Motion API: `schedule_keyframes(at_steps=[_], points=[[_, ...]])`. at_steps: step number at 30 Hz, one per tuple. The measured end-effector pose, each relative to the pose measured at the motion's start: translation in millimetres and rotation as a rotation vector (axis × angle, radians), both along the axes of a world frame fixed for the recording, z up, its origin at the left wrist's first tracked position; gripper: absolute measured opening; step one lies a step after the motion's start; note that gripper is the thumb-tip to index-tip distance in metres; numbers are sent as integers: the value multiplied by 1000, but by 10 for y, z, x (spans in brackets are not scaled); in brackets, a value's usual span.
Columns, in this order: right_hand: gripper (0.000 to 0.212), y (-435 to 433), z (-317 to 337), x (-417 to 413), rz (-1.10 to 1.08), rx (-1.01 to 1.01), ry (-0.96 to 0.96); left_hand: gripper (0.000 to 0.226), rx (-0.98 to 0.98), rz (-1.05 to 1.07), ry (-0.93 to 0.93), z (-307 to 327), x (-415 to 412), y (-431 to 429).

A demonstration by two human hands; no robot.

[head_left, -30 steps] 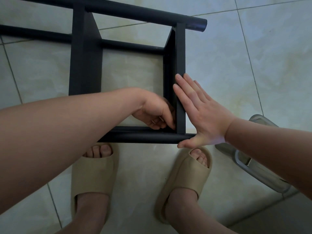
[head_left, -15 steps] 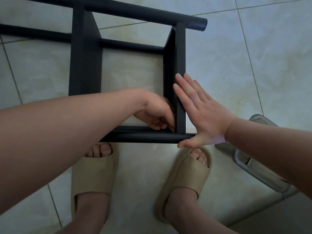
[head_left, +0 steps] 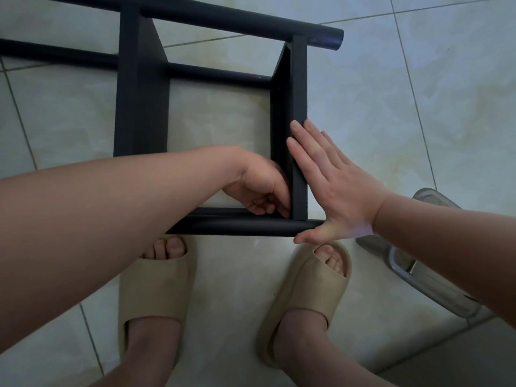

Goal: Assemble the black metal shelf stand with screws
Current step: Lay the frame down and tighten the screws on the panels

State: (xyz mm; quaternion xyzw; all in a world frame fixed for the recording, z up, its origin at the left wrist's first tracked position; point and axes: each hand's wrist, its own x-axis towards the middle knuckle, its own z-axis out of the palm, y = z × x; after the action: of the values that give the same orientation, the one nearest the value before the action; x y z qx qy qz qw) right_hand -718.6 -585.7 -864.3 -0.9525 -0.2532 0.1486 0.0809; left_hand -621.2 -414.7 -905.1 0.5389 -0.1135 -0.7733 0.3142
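Now your right hand point(head_left: 335, 191), fingers straight together, braces the black stand point(head_left: 141, 101) on the floor point(head_left: 391, 107); your left hand point(head_left: 262, 191) pinches something unseen at its near-right corner, likely a screw: thread it squarely.

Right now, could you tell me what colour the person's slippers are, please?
The slippers are plain beige, best seen in the head view.

The left arm point(head_left: 111, 216) reaches in from 9 o'clock; the left grip point(head_left: 259, 188) has fingers curled, tips pointing to 3 o'clock. The right grip point(head_left: 335, 188) lies flat, fingers straight toward 11 o'clock, thumb out toward 9 o'clock.
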Motion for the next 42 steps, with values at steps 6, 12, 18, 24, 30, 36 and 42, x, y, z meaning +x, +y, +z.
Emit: schedule_keyframes(at_steps=[6, 12, 18, 24, 30, 36, 42], points=[[135, 2, -9, -1, 2, 8, 0, 12, 0, -8, 13, 17, 51, 4], [134, -3, -12, 1, 4, 8, -8, 8, 27, -39, 29, 24, 76, 29], [135, -1, -11, -3, 0, -1, -14, 14, 1, 0, -44, -1, 27, 28], [135, 7, 2, -4, -7, -12, -4, 13, 0, 8, -21, 0, 13, -9], [136, 6, 20, 3, -12, -12, 5, 12, -6, -4, -25, 19, 28, -9], [136, 11, 11, 0, -10, -14, 3, 13, 36, -43, -13, 21, 93, 24], [135, 18, 15, 2, -10, -12, 3, 14, 35, -10, -9, -7, 18, -2]])
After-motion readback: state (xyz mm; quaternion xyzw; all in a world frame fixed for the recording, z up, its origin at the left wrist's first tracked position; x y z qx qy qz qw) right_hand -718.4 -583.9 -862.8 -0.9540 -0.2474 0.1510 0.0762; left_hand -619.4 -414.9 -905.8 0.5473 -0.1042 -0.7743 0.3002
